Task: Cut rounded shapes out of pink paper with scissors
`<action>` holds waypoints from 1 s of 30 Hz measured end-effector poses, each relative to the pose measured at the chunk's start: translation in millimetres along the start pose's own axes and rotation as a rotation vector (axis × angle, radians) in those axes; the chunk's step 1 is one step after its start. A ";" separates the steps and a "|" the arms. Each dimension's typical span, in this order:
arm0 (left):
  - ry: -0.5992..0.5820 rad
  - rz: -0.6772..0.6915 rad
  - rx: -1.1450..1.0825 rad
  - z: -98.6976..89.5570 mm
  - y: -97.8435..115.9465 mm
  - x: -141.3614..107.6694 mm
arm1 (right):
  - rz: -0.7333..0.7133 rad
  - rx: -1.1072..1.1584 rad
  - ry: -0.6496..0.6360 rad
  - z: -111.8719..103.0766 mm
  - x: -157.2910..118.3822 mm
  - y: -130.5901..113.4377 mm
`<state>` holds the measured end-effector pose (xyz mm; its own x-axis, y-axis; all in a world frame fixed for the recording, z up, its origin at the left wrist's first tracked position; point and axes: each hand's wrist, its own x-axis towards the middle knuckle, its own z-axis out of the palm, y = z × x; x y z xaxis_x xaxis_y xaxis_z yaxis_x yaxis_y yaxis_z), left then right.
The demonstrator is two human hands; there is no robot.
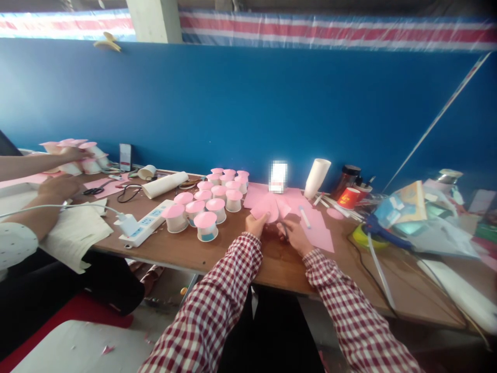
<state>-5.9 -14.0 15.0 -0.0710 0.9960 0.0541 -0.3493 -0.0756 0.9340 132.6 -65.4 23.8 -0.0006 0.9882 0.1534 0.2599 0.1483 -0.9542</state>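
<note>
My left hand [256, 225] pinches a piece of pink paper [264, 208] with a rounded edge, held above the front part of the table. Close beside it, my right hand [295, 236] is closed on a pair of scissors [283, 226], whose blades reach up to the paper's right side. Below and behind lie more pink sheets [319, 231], with a white stick-like pen [305, 217] on one of them. Left of my hands stand several paper cups [207, 228] topped with pink discs.
A white power strip [149, 224] and a white stack of cups [165, 184] lie to the left. At far left a co-worker's hands [58, 187] are near more pink-topped cups [91, 165]. A blue glue gun [382, 230], yellow tape roll [368, 237] and red cup [348, 197] are on the right.
</note>
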 end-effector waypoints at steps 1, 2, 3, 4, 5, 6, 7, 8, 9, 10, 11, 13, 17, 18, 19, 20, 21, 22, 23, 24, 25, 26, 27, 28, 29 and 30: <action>0.004 -0.005 0.000 0.0 -0.1 0.0 | 0.000 -0.002 0.000 -0.1 0.2 0.5; 0.005 -0.008 -0.003 0.0 -0.2 -0.1 | 0.001 -0.003 0.000 -0.2 0.3 0.9; 0.005 -0.011 -0.005 -0.1 -0.4 0.0 | 0.001 -0.004 -0.001 -0.2 0.3 1.1; 0.004 -0.013 -0.008 -0.2 -0.6 0.0 | 0.000 -0.005 -0.003 -0.2 0.4 1.2; 0.002 -0.014 -0.011 -0.2 -0.9 0.2 | -0.001 -0.005 -0.006 -0.2 0.4 1.3; 0.000 -0.015 -0.012 -0.2 -1.1 0.3 | -0.003 -0.005 -0.008 -0.2 0.5 1.4; -0.001 -0.018 -0.014 -0.1 -1.4 0.5 | -0.004 -0.007 -0.010 -0.3 0.6 1.6; -0.001 -0.022 -0.017 0.1 -1.5 0.8 | -0.005 -0.008 -0.012 -0.4 0.6 1.9; 0.003 -0.026 -0.021 0.3 -1.6 1.0 | -0.005 -0.007 -0.011 -0.4 0.7 2.3; 0.008 -0.029 -0.024 0.5 -1.7 1.2 | -0.003 -0.006 -0.010 -0.5 0.8 2.7; 0.015 -0.031 -0.026 0.7 -1.8 1.4 | -0.001 -0.005 -0.008 -0.6 0.9 3.2; 0.026 -0.035 -0.028 1.1 -1.8 1.7 | 0.002 -0.007 -0.006 -0.6 1.1 4.1; 0.013 -0.029 -0.043 1.1 -1.7 1.7 | -0.007 -0.020 -0.011 -0.3 1.3 4.3; 0.009 -0.026 -0.047 1.0 -1.6 1.5 | -0.007 -0.020 -0.012 -0.1 1.3 4.0; 0.008 -0.022 -0.050 1.0 -1.4 1.3 | -0.003 -0.019 -0.011 0.0 1.3 3.4; 0.009 -0.021 -0.052 0.9 -1.1 0.9 | 0.001 -0.018 -0.011 0.2 1.3 2.9; 0.009 -0.022 -0.051 0.9 -0.9 0.6 | 0.006 -0.017 -0.011 0.3 1.3 2.3; 0.011 -0.023 -0.050 0.9 -0.6 0.2 | 0.009 -0.019 -0.012 0.4 1.3 1.9; 0.011 -0.025 -0.047 0.9 -0.3 -0.2 | 0.011 -0.022 -0.012 0.4 1.2 1.5; 0.011 -0.027 -0.046 0.9 -0.1 -0.5 | 0.011 -0.026 -0.012 0.4 1.1 1.3; 0.010 -0.028 -0.047 0.9 0.1 -0.6 | 0.010 -0.030 -0.012 0.4 1.1 1.2; 0.006 -0.030 -0.047 0.9 0.2 -0.7 | 0.008 -0.033 -0.011 0.3 1.0 1.2; 0.001 -0.033 -0.047 0.8 0.3 -0.7 | 0.006 -0.035 -0.010 0.2 0.9 1.1; -0.006 -0.036 -0.045 0.6 0.3 -0.6 | 0.004 -0.036 -0.009 0.2 0.8 1.2; -0.009 -0.040 -0.041 0.5 0.4 -0.5 | 0.001 -0.035 -0.007 0.1 0.7 1.2; -0.011 -0.042 -0.036 0.3 0.6 -0.5 | -0.004 -0.033 -0.007 0.1 0.6 1.2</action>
<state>-5.8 -14.5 15.6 -0.0457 0.9988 0.0188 -0.3848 -0.0350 0.9223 132.8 -64.6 22.7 -0.0079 0.9879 0.1551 0.2915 0.1506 -0.9446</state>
